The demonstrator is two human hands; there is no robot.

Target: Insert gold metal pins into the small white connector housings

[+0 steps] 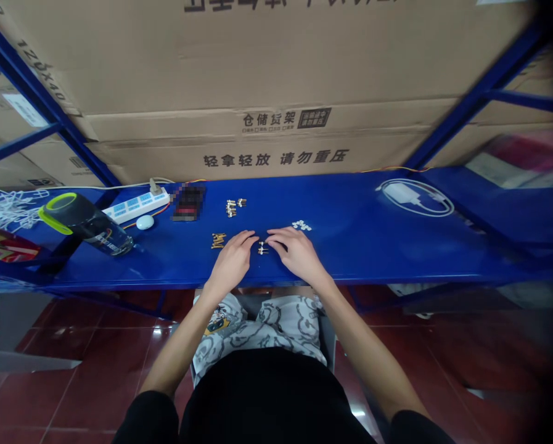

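My left hand (233,257) and my right hand (293,250) rest palm down on the blue shelf (350,246), fingers stretched toward each other. Between the fingertips lie a few small metal parts (262,248), close to both hands; neither hand visibly grips one. A small pile of gold-coloured parts (217,240) lies just left of my left hand. Tiny white parts (301,225) sit just beyond my right hand. More small metal pieces (233,207) lie farther back on the shelf.
A water bottle with a green lid (84,223) lies at the left, near a white power strip (137,205), a small white round object (145,222) and a dark object (187,203). A white charger with coiled cable (415,197) lies at right. Cardboard boxes (276,80) stand behind.
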